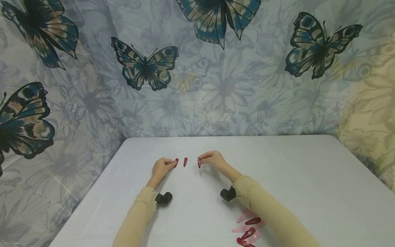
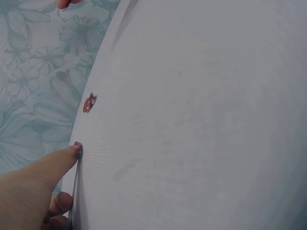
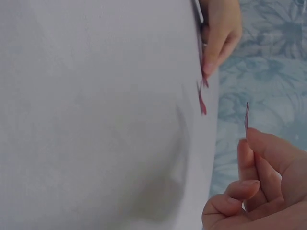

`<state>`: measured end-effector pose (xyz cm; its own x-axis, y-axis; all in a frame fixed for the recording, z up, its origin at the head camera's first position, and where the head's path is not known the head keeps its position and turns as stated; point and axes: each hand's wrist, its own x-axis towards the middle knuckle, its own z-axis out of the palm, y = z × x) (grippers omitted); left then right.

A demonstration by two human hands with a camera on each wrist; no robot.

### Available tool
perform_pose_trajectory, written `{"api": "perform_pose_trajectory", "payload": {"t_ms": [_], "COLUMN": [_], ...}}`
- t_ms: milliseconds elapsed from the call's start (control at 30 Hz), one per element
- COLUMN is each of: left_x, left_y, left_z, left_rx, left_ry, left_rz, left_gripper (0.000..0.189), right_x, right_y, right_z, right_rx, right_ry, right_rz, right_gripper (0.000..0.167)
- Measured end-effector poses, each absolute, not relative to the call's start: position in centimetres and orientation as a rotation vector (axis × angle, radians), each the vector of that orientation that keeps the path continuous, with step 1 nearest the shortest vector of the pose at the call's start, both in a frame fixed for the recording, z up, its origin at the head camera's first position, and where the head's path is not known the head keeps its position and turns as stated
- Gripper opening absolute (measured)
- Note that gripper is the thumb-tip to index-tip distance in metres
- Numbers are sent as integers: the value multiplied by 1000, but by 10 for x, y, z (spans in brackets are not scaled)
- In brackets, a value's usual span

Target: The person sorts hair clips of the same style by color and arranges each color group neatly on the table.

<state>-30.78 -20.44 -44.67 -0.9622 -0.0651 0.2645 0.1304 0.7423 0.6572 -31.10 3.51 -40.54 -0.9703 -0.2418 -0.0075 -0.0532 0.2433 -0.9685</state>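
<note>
Near the far part of the white table, my left hand (image 1: 162,167) pinches one end of a red snap hair clip (image 1: 176,163) at the tabletop. A second red hair clip (image 1: 185,162) lies just to its right, apart from both hands; the left wrist view shows this middle clip (image 2: 89,103) too. Between thumb and fingertips, my right hand (image 1: 215,159) holds another red hair clip (image 1: 199,163) upright. In the right wrist view that held clip (image 3: 247,115) sticks out past the thumb, seen edge-on.
A loose pile of pink hair clips (image 1: 243,216) and red hair clips (image 1: 248,233) lies near the table's front, beside the right sleeve (image 1: 265,202). Butterfly-patterned cloth (image 1: 197,103) hangs behind the white table (image 1: 293,164). Black wrist cameras (image 1: 164,198) sit under both forearms.
</note>
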Motion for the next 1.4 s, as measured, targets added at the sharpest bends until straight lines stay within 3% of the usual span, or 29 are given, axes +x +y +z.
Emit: {"api": "perform_pose_trajectory", "payload": {"t_ms": [1400], "left_x": [-311], "left_y": [-203], "left_z": [-448], "left_rx": [22], "left_ry": [-2702], "left_rz": [-1023], "left_gripper": [21], "right_x": [-340], "right_y": [-1], "right_z": [-428], "right_rx": [-317], "right_ry": [2685], "right_rz": [-1585], "right_gripper": [10]}}
